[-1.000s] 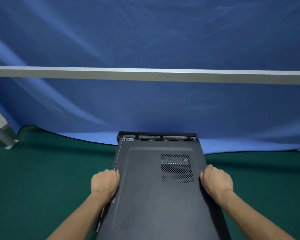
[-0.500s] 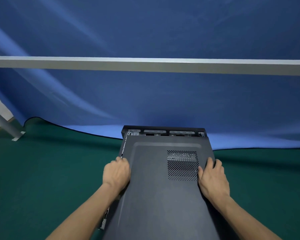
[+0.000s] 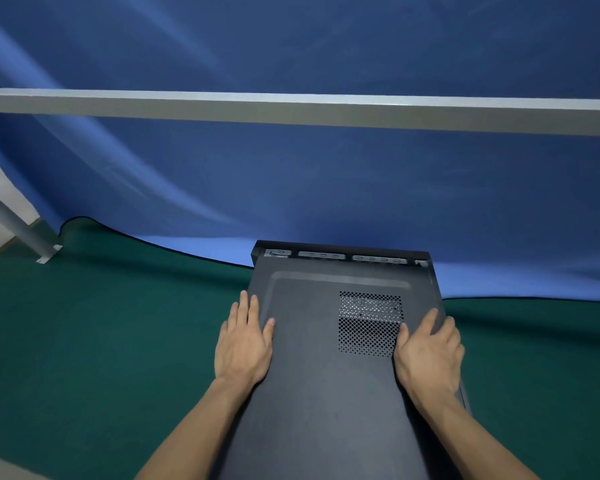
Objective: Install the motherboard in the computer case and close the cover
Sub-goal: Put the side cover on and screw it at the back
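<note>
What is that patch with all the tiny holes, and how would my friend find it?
Find the big dark grey metal computer case lying on the green mat. On its flat cover, just beside the right hand, is the rectangular mesh vent. It is the only spot dotted with holes; everything around it is smooth.

The scene is lit dimly and evenly, with a cool bluish cast laid over everything. A soft sheen is seen on the dark cover (image 3: 312,375), brightest toward its near end, which suggests light from above and behind the camera. Pale bands of light are spread across the folds of the blue cloth (image 3: 291,188). A faint shadow is cast on the green surface (image 3: 101,341) right of the case. Straight lines are bent by the wide lens: the grey bar (image 3: 291,110) is bowed. Detail is slightly soft throughout, and no harsh glare is seen.
</note>
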